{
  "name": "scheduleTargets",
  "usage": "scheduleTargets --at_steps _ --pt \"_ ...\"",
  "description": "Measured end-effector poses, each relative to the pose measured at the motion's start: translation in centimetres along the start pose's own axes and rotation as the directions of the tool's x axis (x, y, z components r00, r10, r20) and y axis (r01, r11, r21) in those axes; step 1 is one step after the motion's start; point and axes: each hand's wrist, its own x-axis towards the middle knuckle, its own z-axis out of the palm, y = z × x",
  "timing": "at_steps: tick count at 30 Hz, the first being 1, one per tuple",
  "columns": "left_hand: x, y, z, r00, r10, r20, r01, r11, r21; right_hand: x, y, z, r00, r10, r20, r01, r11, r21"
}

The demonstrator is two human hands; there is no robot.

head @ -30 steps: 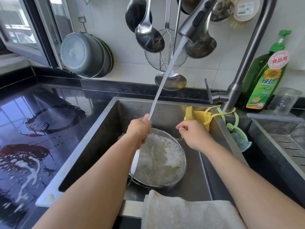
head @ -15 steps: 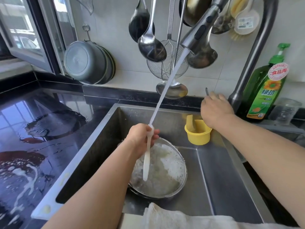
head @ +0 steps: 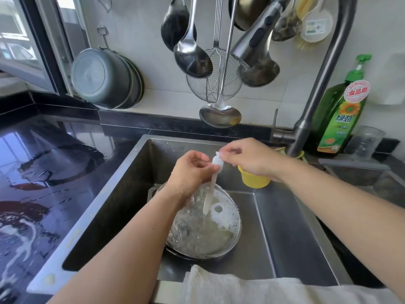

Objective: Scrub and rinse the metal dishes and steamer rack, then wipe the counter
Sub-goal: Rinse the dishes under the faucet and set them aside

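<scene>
A round metal dish [head: 237, 236] lies in the steel sink [head: 291, 233], full of soapy water and foam. Over it my left hand [head: 188, 172] and my right hand [head: 247, 159] meet. Both pinch the top end of a slim white object [head: 211, 187] that hangs down toward the dish; what it is cannot be told. No water runs from the faucet head [head: 256, 40]. No steamer rack can be made out.
A yellow cup [head: 255, 182] stands at the sink's back. A white cloth [head: 241, 288] lies over the front edge. Green detergent bottle [head: 341, 115] and clear cup [head: 368, 141] stand at right. Ladles and a wire strainer [head: 213, 84] hang above. The black counter [head: 43, 172] at left is wet and foamy.
The water stream has stopped. My right hand came back from the faucet lever and now pinches the white object's top beside my left hand, which has risen slightly.
</scene>
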Motion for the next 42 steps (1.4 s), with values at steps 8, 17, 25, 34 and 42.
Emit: scheduleTargets --at_steps 8,17,25,34,42 --pt "-0.1 -0.3 0.2 0.996 0.090 -0.011 -0.073 0.868 0.491 -0.2 0.8 -4.5 0.795 0.020 -0.606 0.024 0.998 0.065" --pt "0.6 -2.6 -1.2 0.980 -0.121 -0.159 0.196 0.425 0.884 3.4 5.6 -5.5 0.756 -0.019 -0.654 -0.154 0.966 -0.206" --pt "1.7 -2.5 -5.1 0.865 -0.342 -0.368 0.421 0.095 0.902 5.2 5.0 -7.7 0.713 0.087 -0.696 -0.434 0.834 -0.340" --pt "0.8 -1.1 -5.9 0.870 -0.384 -0.310 0.393 0.157 0.906 6.1 5.0 -6.7 0.877 0.210 -0.432 -0.424 0.762 -0.489" --pt "1.6 -0.8 -6.4 0.859 -0.248 -0.447 0.506 0.532 0.678 0.6 -2.6 -8.7 0.677 -0.086 -0.731 0.227 0.969 0.096"
